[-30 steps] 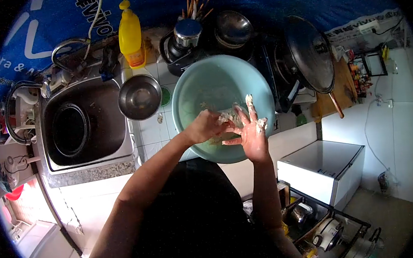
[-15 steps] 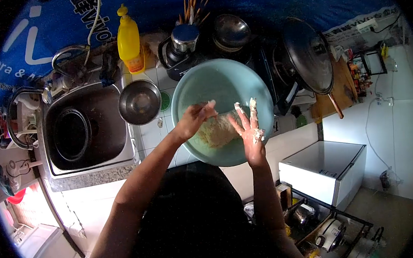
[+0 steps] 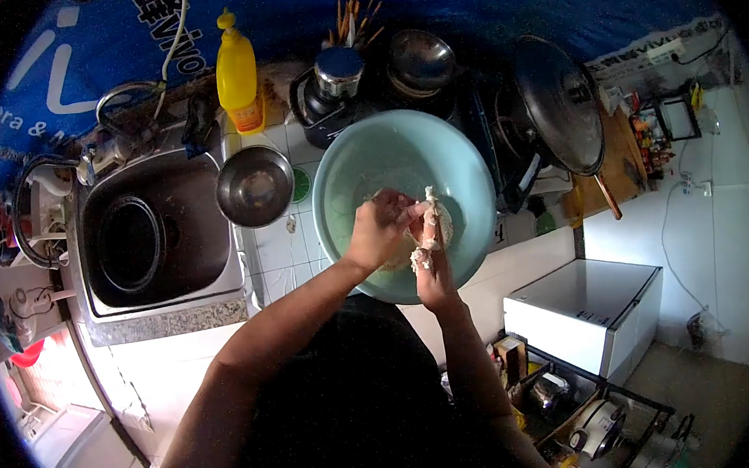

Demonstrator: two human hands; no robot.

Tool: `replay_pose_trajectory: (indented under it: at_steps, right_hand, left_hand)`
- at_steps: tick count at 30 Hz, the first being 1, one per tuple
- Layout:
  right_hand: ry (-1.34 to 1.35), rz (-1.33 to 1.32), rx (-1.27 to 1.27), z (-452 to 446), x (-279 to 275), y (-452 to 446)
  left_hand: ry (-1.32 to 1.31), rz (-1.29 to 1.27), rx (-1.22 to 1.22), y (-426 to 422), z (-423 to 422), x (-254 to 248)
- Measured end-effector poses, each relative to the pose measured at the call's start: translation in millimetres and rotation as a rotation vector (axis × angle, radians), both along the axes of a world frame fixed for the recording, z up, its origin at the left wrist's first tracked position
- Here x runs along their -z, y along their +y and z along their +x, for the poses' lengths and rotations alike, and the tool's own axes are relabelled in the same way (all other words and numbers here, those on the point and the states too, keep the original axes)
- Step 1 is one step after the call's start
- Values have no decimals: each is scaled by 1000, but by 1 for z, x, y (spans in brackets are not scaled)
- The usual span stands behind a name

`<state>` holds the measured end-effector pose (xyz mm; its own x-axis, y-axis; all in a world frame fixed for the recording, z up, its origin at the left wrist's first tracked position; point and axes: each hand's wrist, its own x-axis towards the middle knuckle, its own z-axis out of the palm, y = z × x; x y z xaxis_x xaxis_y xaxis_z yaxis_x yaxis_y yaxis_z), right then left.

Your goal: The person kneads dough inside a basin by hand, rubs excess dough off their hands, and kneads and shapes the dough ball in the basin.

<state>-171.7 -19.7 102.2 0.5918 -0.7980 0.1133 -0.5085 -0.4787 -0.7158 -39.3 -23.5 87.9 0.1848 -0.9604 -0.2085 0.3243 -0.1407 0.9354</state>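
A wide pale-green basin [image 3: 465, 161] stands on the counter in front of me. Inside it lies a pale lump of dough [image 3: 447, 226], mostly covered by my hands. Over the basin, my left hand [image 3: 381, 226] is closed, its fingertips meeting the fingers of my right hand; what is pinched there is hidden. My right hand [image 3: 432, 265] holds its fingers stretched upward, seen edge-on. Sticky bits of dough cling to its fingers and near the thumb.
A metal bowl [image 3: 255, 186] sits left of the basin, beside the sink [image 3: 193, 279] with a dark round pan in it. Behind are a yellow pump bottle [image 3: 237, 78] and a blender-like appliance [image 3: 337, 74]. To the right stand a lidded wok [image 3: 558, 109] and a white cabinet [image 3: 583, 310].
My hands were apart, the right one spread with its fingers fanned. They have come together over the basin: the left moved right, the right moved left and turned edge-on.
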Motion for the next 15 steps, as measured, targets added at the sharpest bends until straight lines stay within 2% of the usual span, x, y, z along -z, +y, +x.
replay_pose_trajectory:
  at_steps: [2, 3, 5, 6, 7, 9, 10, 11, 12, 15]
  right_hand:
    - [-57, 84, 4, 5, -12, -1]
    - [-56, 85, 3, 5, -11, -2]
    - [-294, 158, -9, 5, -9, -2]
    - [-350, 268, -20, 3, -8, -2]
    - [-348, 266, -18, 2, -5, -3]
    - [-538, 371, -21, 3, 0, -5]
    - [-537, 371, -19, 1, -3, -5]
    - [-419, 334, -64, -2, -12, -6]
    - [-301, 295, -110, -2, -17, -6]
    - [-206, 139, -155, 2, -15, -6]
  left_hand:
    - [-212, -17, 28, -1, 1, 1]
    - [-211, -16, 28, -2, 0, 4]
    - [-432, -221, -40, -5, -4, 12]
    - [-432, -222, -40, -6, -4, 14]
    - [-485, -176, -54, -7, -4, 16]
    - [-534, -131, -63, -9, -4, 23]
    - [-323, -78, -65, -12, -4, 28]
    - [-112, -24, -65, -12, -3, 24]
    - [237, 84, -57, -10, -1, 17]
    - [338, 213, -115, -7, 6, 8]
